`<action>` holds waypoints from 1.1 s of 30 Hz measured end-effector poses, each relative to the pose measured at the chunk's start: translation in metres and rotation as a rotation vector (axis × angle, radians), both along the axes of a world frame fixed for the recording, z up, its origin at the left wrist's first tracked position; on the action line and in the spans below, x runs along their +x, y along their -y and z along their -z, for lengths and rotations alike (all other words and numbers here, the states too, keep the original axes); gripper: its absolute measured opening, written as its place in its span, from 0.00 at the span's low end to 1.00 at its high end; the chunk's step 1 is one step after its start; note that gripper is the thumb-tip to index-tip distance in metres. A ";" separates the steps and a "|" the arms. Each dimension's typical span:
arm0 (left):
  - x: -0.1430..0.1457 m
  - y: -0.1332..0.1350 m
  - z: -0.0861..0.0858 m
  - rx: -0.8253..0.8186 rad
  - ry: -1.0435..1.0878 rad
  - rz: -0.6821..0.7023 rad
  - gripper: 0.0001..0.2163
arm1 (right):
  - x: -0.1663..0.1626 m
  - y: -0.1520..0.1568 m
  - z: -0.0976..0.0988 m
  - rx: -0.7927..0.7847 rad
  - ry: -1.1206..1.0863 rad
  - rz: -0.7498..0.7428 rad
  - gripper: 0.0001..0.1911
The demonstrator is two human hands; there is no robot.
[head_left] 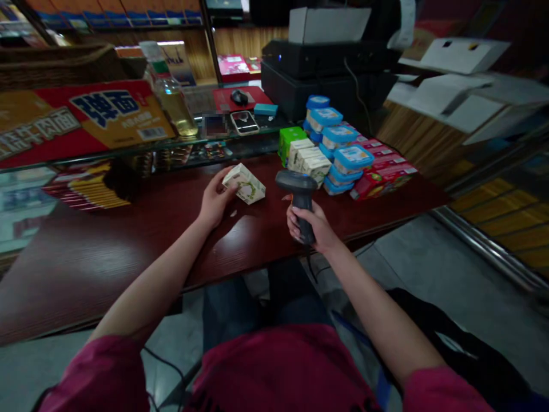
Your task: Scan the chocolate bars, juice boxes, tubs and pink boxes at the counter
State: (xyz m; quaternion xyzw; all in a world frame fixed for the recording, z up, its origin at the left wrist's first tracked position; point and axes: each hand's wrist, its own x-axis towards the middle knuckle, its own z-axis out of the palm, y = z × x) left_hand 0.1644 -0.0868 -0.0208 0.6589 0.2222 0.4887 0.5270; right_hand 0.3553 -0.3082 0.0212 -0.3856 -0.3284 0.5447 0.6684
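My left hand [218,197] grips a small white box with a green print [246,186], tilted just over the dark red-brown counter [171,229]. In my right hand [315,223] is a dark grey barcode scanner [303,197], its fingers wrapped round the handle and its head towards the box. A cable hangs from the scanner's lower end. Right behind the scanner stands a row of similar white boxes [306,157], with a green box [291,140] at its far end.
Stacked blue-lidded tubs [352,155] and red boxes [388,163] stand at the right. Yellow-and-red packets [94,186] lie at the left. Behind are a glass shelf with a bottle [171,103], a phone [244,122], a mouse [239,97] and a red noodle carton [107,114].
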 end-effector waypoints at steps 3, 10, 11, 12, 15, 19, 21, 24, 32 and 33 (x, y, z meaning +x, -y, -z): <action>-0.050 -0.042 0.003 -0.248 0.124 -0.061 0.32 | -0.027 -0.053 0.002 -0.005 -0.043 -0.163 0.20; -0.125 -0.114 0.005 -0.331 0.251 -0.285 0.22 | -0.079 -0.168 0.004 -0.049 -0.147 -0.483 0.16; -0.129 -0.120 0.007 -0.309 0.252 -0.316 0.22 | -0.084 -0.178 0.006 -0.059 -0.158 -0.498 0.15; -0.132 -0.125 0.009 -0.272 0.242 -0.355 0.24 | -0.089 -0.186 0.009 -0.071 -0.166 -0.507 0.15; -0.133 -0.130 0.016 -0.063 0.132 -0.514 0.29 | -0.097 -0.193 0.015 -0.079 -0.167 -0.520 0.17; -0.122 -0.119 0.019 0.134 -0.045 -0.526 0.31 | -0.091 -0.181 0.014 -0.069 -0.122 -0.525 0.21; -0.119 -0.110 0.014 0.126 -0.102 -0.414 0.32 | -0.086 -0.176 0.011 -0.081 -0.104 -0.507 0.20; -0.124 -0.095 -0.002 0.040 -0.174 -0.117 0.34 | -0.079 -0.173 0.007 -0.096 -0.092 -0.456 0.19; -0.143 -0.077 -0.020 -0.057 -0.315 0.033 0.32 | -0.067 -0.179 0.008 -0.072 -0.097 -0.362 0.13; -0.138 -0.078 -0.016 -0.032 -0.312 -0.029 0.32 | -0.067 -0.178 0.008 -0.071 -0.087 -0.361 0.13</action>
